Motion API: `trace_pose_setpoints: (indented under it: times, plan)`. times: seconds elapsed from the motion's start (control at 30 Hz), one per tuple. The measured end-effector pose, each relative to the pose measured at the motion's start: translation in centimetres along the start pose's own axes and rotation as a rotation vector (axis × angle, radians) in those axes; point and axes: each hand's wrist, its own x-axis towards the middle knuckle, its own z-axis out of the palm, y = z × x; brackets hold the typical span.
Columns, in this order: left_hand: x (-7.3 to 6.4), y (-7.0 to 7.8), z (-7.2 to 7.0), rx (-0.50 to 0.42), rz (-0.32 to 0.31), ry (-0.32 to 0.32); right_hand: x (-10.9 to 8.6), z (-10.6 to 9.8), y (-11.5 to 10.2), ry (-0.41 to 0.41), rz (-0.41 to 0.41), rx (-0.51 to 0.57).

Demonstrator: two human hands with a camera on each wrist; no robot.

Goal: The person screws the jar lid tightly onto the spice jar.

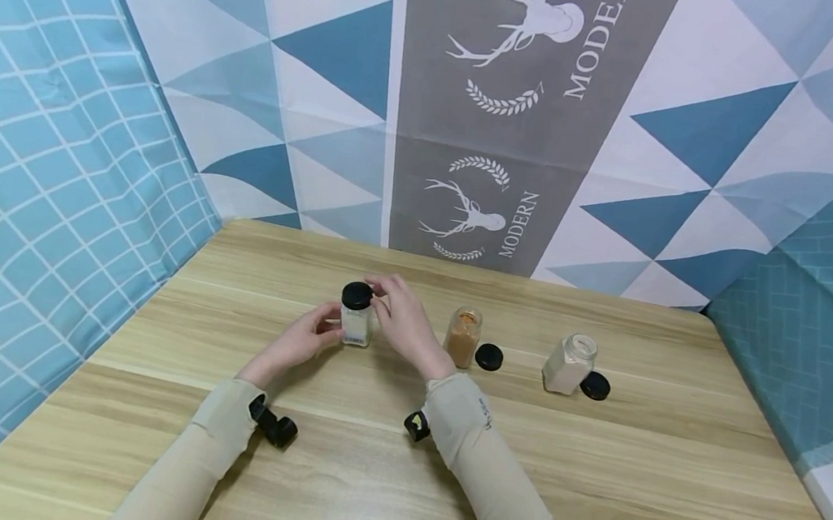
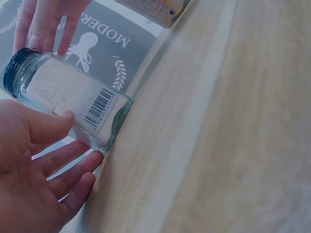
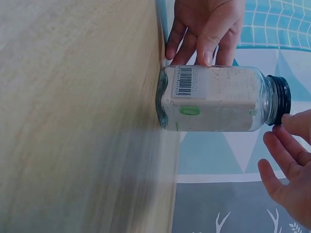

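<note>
A glass spice jar (image 1: 356,327) of pale powder stands upright on the table, a black lid (image 1: 357,295) on its top. My left hand (image 1: 304,337) holds the jar's body from the left, thumb on one side and fingers partly hidden behind it. From the right, my right hand (image 1: 405,322) pinches the lid's edge between thumb and forefinger, its other fingers spread loosely. A barcode label (image 2: 99,109) shows on the jar in the left wrist view. The right wrist view shows green print on the jar (image 3: 218,99).
Right of my hands stands an uncovered jar of orange-brown powder (image 1: 462,340), beside a loose black lid (image 1: 488,356). Farther right, another uncovered jar of pale powder (image 1: 567,367) has a black lid (image 1: 595,385) next to it. Patterned cloth (image 1: 340,119) hangs behind the wooden table (image 1: 636,482).
</note>
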Motion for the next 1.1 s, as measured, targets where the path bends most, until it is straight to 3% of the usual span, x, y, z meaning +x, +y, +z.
trace_pose_setpoints:
  times: [0.4,0.83,1.1]
  plan:
    - [0.29,-0.54,0.02,-0.008,0.002,-0.001,-0.04,0.12,-0.17,-0.041,-0.006,-0.003]
    - [0.26,-0.45,0.0,-0.002,0.007,-0.003,0.13,0.33,-0.71,-0.139,-0.042,0.002]
    - [0.11,-0.38,-0.05,-0.01,-0.002,-0.004,0.07,0.34,-0.69,-0.144,-0.05,0.008]
